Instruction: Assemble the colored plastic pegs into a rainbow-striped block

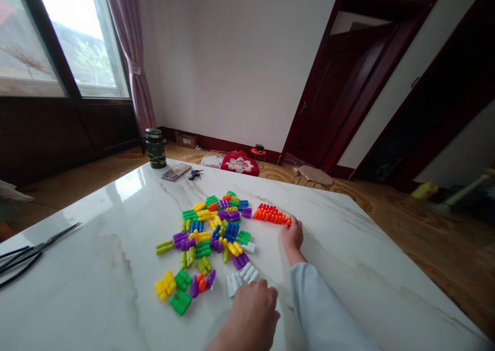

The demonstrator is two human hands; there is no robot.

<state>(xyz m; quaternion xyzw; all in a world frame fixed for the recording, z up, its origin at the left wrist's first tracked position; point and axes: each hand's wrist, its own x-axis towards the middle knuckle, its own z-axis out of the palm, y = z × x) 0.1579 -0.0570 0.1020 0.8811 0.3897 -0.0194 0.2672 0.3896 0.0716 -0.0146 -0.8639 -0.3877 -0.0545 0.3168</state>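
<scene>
My right hand (293, 235), in a light blue sleeve, pinches the near end of a row of orange building blocks (270, 215), closed on an orange block (287, 221). Red blocks (268, 207) form the row's far side. My left hand (253, 310) is curled closed just in front of white blocks (248, 272). Its fingertips are hidden beneath it, so what it holds cannot be seen. Left of both hands lies a loose pile of yellow, green, purple and blue blocks (232, 231). Nearer me are green blocks (181, 301) and a yellow block (165, 285).
Black scissors (36, 250) lie at the left of the white marbled table (96, 289). Near its far edge are a camouflage flask (155, 150), a phone (176, 171) and keys (195, 174). Beyond stands a round stool (315, 175).
</scene>
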